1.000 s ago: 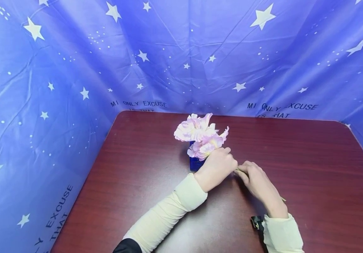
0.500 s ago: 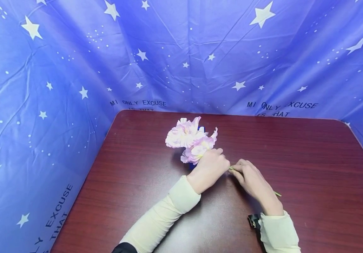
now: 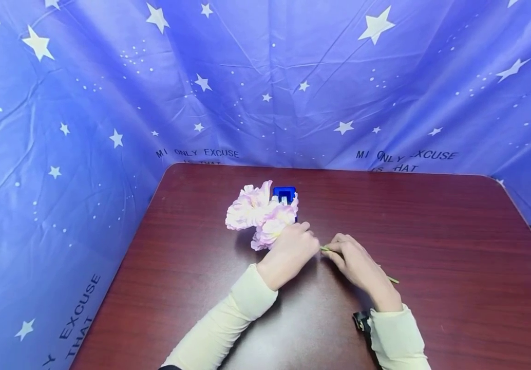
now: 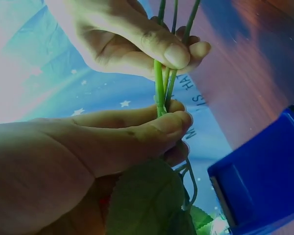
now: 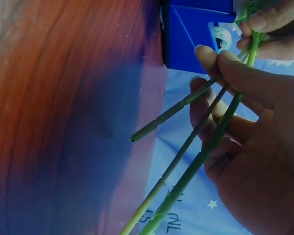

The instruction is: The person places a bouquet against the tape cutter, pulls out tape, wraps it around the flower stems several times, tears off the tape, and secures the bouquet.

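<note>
Pale pink flowers (image 3: 250, 208) lean left over the table, their green stems (image 4: 159, 88) running right between my two hands. My left hand (image 3: 292, 252) pinches the stems just below the blooms, thumb against fingertips, with a leaf (image 4: 146, 198) hanging beneath it in the left wrist view. Lower on the same stems, my right hand (image 3: 360, 267) holds them between thumb and fingers. Three stem ends (image 5: 198, 159) fan out past its palm in the right wrist view. Behind the blooms stands a blue boxy object (image 3: 285, 193) with an opening and something white inside; the flowers partly cover it.
The dark red wooden table (image 3: 432, 231) has rounded far corners. A blue star-printed curtain (image 3: 242, 77) hangs along its back and left sides. A black strap piece (image 3: 361, 321) sits at the right wrist.
Both hands and the flowers have shifted left and slightly nearer to me, uncovering the top of the blue object. Both hands keep their hold on the stems.
</note>
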Demonstrator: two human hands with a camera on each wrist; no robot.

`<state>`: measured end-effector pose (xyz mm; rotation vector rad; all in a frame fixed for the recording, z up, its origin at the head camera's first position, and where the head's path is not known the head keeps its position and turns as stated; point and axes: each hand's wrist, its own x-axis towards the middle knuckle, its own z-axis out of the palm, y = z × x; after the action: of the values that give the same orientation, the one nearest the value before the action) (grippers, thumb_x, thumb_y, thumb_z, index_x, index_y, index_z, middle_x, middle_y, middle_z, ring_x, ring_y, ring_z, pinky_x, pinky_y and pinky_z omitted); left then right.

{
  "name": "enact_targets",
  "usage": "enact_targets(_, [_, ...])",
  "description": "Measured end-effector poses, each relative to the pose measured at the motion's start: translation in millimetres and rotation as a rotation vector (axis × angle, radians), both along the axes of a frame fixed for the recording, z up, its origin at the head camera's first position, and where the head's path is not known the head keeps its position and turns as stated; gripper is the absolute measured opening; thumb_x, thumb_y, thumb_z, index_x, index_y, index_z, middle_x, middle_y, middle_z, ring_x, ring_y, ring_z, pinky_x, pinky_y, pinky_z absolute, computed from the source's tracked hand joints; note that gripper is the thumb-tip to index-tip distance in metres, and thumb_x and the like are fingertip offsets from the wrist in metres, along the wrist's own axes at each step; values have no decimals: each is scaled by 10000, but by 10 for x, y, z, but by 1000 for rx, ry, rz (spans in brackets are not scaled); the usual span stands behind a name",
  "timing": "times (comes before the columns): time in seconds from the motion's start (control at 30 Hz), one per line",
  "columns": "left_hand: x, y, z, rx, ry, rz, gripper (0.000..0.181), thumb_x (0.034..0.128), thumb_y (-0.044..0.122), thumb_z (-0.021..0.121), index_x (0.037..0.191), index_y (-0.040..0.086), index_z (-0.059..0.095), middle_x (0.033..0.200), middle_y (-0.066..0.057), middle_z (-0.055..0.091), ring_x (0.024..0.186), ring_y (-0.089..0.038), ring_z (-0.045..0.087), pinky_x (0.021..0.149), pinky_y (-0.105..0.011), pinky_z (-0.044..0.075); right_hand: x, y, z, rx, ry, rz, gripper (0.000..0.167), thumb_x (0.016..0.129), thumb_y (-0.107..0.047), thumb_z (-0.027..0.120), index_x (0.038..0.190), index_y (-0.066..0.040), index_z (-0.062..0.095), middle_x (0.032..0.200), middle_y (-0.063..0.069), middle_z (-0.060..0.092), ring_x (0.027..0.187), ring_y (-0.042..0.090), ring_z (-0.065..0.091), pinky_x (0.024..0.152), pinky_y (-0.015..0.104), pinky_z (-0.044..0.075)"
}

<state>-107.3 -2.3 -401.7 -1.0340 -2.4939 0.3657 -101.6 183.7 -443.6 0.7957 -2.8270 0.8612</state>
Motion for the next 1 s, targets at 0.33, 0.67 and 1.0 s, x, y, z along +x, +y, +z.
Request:
enact_targets(0.33, [26,-140,-62,3,-7,12,228,860,145,658,761,335,736,744,168,699,769,-86,579,721,-219,437,-40,-77,-53,-15,-9,49,75,898,-99,702,895,-124,773,778,-75,655,737,83,497,674,284,441])
enact_targets(0.67, [98,-214,-29,31,35,5,172,839,155,685,757,299,730,719,152,683,749,-89,566,700,-217,437,-38,-109,-45,-28,-11,58,98,891,-107,715,957,-101,788,793,-76,675,763,95,536,690,289,471])
enact_targets(1.0, [157,-328,-68,79,34,2,128,859,160,679,782,250,725,734,113,675,765,-102,550,677,-224,442,-31,-168,-53,-32,-19,82,111,895,-134,715,971,-112,792,800,-97,670,768,68,521,691,273,466])
